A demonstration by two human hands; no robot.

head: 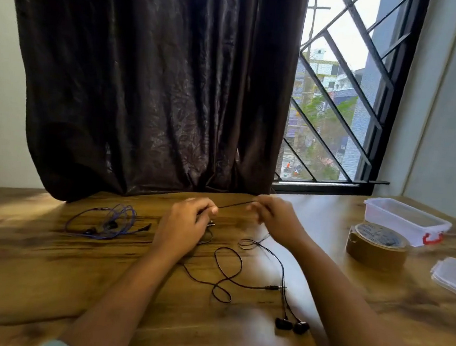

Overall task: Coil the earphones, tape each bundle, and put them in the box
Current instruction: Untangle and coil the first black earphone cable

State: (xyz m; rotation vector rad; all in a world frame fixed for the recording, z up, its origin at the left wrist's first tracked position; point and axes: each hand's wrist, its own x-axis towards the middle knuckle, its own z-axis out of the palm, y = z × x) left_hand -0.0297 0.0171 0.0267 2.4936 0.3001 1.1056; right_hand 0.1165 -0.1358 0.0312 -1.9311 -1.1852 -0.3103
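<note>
Hold the black earphone cord (235,204) taut between left hand (186,224) and right hand (275,217), both pinching it, and wind small, even loops without snagging the slack.

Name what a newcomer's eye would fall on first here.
At mid-table the left grip and right grip pinch the cable of the black earphones taut between them, its buds lying nearer the person. The blue earphones sit tangled to the left; the tape roll and open clear box wait at right.
</note>
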